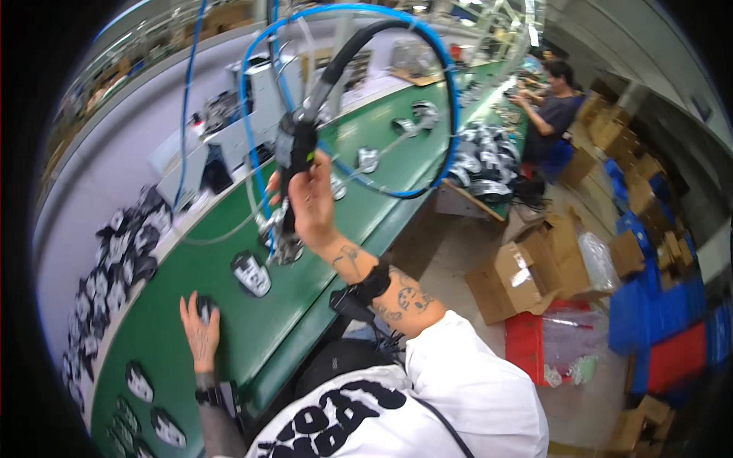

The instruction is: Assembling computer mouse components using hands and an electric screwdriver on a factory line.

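Observation:
My right hand (pixel 311 206) is raised over the green bench, its fingers wrapped round an upright black power screwdriver (pixel 295 149). The tool hangs from a thick black cable, and its lower end reaches metal fittings just above the bench. Lower left, my left hand (pixel 200 336) rests on the bench with fingers and thumb around a small dark part (pixel 205 308), which they partly cover. A black-and-white moulded part (pixel 251 274) lies between my two hands. More such parts, like this one (pixel 140 381), lie nearer to me, left of my left forearm.
A blue air hose (pixel 453 99) loops around the screwdriver. Black-and-white parts are heaped along the left wall (pixel 114 278) and farther down the bench (pixel 485 160). A co-worker (pixel 553 111) sits at the far right. Cardboard boxes (pixel 504 278) and blue crates (pixel 664 313) stand right.

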`<action>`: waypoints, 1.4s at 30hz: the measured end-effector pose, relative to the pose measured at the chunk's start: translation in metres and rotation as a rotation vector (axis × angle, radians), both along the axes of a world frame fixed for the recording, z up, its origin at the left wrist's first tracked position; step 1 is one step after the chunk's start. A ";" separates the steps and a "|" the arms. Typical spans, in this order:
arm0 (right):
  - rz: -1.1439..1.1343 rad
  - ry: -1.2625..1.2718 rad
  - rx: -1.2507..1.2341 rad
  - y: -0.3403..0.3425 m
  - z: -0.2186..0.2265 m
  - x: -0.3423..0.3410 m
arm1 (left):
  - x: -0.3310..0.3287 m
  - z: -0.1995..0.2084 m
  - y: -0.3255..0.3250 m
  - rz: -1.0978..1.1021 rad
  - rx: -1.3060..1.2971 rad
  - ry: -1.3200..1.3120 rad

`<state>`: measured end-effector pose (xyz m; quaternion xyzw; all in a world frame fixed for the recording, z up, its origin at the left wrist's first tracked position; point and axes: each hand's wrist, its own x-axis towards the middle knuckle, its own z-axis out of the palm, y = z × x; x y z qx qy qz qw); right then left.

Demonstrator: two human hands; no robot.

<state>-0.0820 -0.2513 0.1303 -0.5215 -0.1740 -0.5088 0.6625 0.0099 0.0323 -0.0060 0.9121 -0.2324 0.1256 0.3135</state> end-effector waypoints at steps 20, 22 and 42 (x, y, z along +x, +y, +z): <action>0.333 1.118 -1.303 -0.216 0.020 0.073 | 0.053 0.258 -0.206 -0.269 0.861 -0.602; -0.260 1.074 -0.832 -0.241 -0.038 0.161 | 0.082 0.247 -0.204 -0.237 0.867 -0.601; 0.058 0.765 -0.471 -0.340 0.042 0.190 | 0.154 0.262 -0.165 0.041 0.958 -0.203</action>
